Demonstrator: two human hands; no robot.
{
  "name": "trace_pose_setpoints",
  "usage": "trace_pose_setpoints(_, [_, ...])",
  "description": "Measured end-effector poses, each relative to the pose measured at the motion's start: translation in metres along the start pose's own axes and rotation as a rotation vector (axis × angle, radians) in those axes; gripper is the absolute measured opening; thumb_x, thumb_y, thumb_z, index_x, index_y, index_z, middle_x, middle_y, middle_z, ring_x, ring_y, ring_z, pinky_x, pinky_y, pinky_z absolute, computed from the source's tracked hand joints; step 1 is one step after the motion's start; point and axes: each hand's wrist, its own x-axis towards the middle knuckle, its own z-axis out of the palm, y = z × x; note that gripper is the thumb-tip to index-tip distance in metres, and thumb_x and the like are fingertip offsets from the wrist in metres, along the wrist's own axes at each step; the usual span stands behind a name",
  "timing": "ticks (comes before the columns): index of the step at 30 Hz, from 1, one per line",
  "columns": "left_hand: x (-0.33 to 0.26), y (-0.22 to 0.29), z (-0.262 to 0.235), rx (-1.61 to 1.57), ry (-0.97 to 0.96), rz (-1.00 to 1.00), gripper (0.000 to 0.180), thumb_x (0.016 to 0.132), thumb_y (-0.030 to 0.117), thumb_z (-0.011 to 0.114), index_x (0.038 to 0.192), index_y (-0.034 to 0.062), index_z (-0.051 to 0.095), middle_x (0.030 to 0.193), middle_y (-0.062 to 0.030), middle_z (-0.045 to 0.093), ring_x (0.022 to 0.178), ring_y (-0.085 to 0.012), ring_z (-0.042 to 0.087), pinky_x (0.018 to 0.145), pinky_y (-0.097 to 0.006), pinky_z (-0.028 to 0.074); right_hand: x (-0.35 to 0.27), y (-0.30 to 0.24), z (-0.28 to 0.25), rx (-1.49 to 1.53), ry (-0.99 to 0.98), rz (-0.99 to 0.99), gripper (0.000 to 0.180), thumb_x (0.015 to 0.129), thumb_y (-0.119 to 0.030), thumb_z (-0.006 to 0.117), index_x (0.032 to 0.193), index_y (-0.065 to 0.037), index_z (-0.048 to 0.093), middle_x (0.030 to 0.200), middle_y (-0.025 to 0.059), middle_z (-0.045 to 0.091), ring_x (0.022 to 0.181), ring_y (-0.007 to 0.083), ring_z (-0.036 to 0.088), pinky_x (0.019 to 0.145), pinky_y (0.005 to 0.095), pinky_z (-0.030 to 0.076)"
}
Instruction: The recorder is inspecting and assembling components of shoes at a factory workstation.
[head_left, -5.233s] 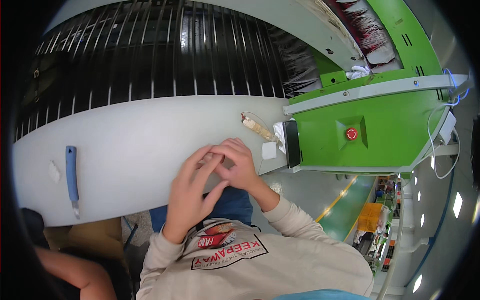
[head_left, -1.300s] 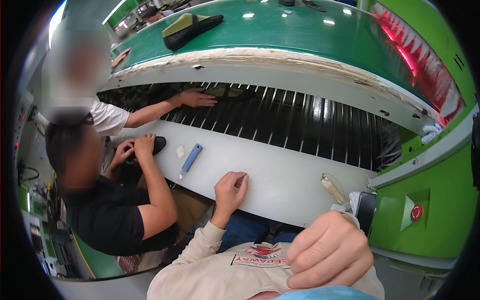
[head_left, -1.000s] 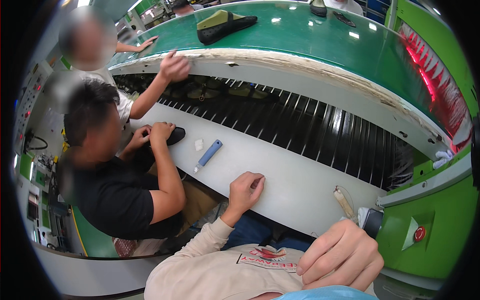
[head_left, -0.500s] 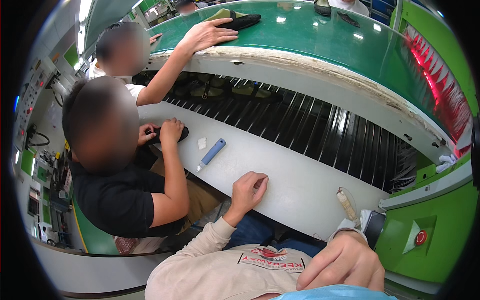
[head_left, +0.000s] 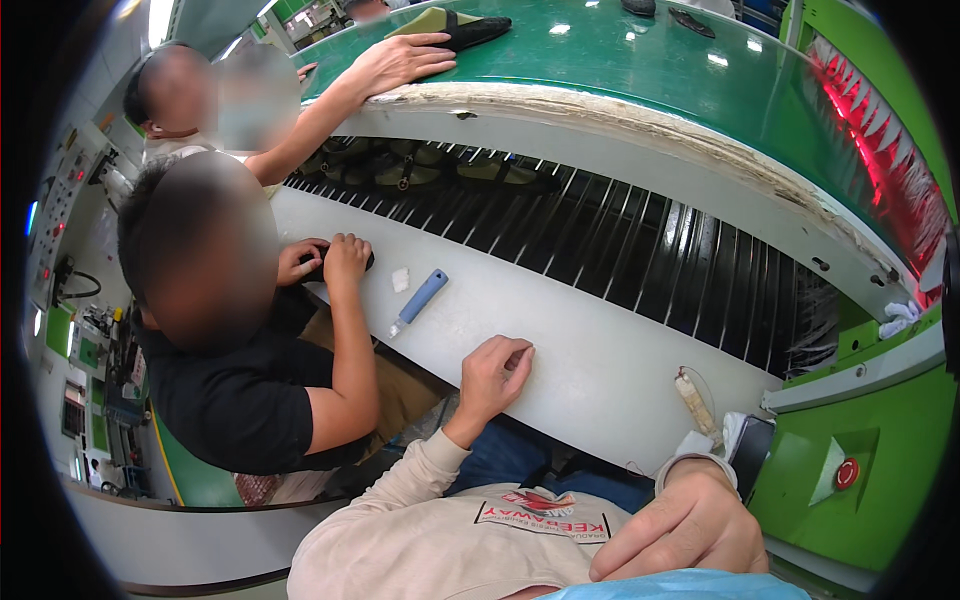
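Note:
My left hand rests on the front edge of the white ledge, fingers curled in and nothing visible in them. My right hand is raised close to the camera at the bottom right, its back toward me, fingertips against a light blue edge; its palm is hidden. A blue-handled tool lies on the ledge to the left of my left hand, beside a small white scrap. A tan stick-like tool and a black phone lie at the ledge's right end.
A person in a black shirt sits at my left with both hands on a dark item. Another person's hand reaches onto the green belt. Dark shoes ride the black slats. A green housing carries a red button.
The farther person's arm has stretched up onto the green belt. My right hand has sunk lower in the picture. My left hand has stayed on the ledge.

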Motion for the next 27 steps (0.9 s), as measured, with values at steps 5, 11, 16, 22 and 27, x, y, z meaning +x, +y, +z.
trace_pose_setpoints(5, [-0.001, -0.002, 0.002, -0.03, 0.005, -0.004, 0.008, 0.093, 0.0, 0.08, 0.101, 0.0011, 0.077, 0.084, -0.0102, 0.072, 0.068, -0.0191, 0.068, 0.062, -0.029, 0.055, -0.004, 0.001, 0.002, 0.001, 0.005, -0.006, 0.022, 0.102, -0.005, 0.062, 0.085, 0.005, 0.071, 0.085, 0.0197, 0.072, 0.076, 0.038, 0.077, 0.074, 0.053, 0.068])
trace_pose_setpoints(11, [-0.001, -0.003, -0.001, -0.01, 0.0, 0.006, 0.008, 0.093, 0.0, 0.079, 0.101, 0.0016, 0.077, 0.084, -0.0101, 0.072, 0.067, -0.0187, 0.069, 0.062, -0.029, 0.055, -0.004, 0.006, 0.004, 0.025, 0.0, 0.0, 0.023, 0.102, -0.007, 0.062, 0.086, 0.006, 0.072, 0.085, 0.02, 0.072, 0.076, 0.0383, 0.077, 0.074, 0.0529, 0.067])
trace_pose_setpoints(16, [0.002, -0.001, 0.003, 0.013, -0.026, 0.042, 0.006, 0.093, 0.002, 0.08, 0.099, 0.0018, 0.078, 0.084, -0.0103, 0.071, 0.066, -0.02, 0.069, 0.062, -0.03, 0.056, 0.002, 0.001, 0.007, -0.022, 0.01, 0.013, 0.022, 0.103, -0.007, 0.061, 0.086, 0.004, 0.069, 0.084, 0.02, 0.071, 0.074, 0.0379, 0.077, 0.071, 0.0516, 0.066])
trace_pose_setpoints(22, [-0.006, -0.005, -0.001, 0.029, -0.013, 0.01, 0.007, 0.092, 0.005, 0.081, 0.098, 0.003, 0.078, 0.084, -0.0098, 0.072, 0.068, -0.0228, 0.071, 0.064, -0.033, 0.058, 0.002, 0.009, 0.011, 0.066, 0.043, -0.016, 0.017, 0.104, -0.006, 0.061, 0.087, -0.004, 0.061, 0.082, 0.0181, 0.071, 0.07, 0.0348, 0.075, 0.065, 0.048, 0.064])
trace_pose_setpoints(27, [-0.002, -0.003, -0.001, 0.008, -0.02, 0.012, 0.006, 0.091, 0.005, 0.081, 0.097, 0.0031, 0.077, 0.083, -0.0096, 0.071, 0.068, -0.0229, 0.07, 0.063, -0.033, 0.057, 0.002, 0.012, 0.016, 0.069, 0.076, 0.008, 0.018, 0.104, -0.006, 0.059, 0.087, -0.003, 0.061, 0.08, 0.0185, 0.07, 0.066, 0.0344, 0.073, 0.064, 0.0478, 0.063])
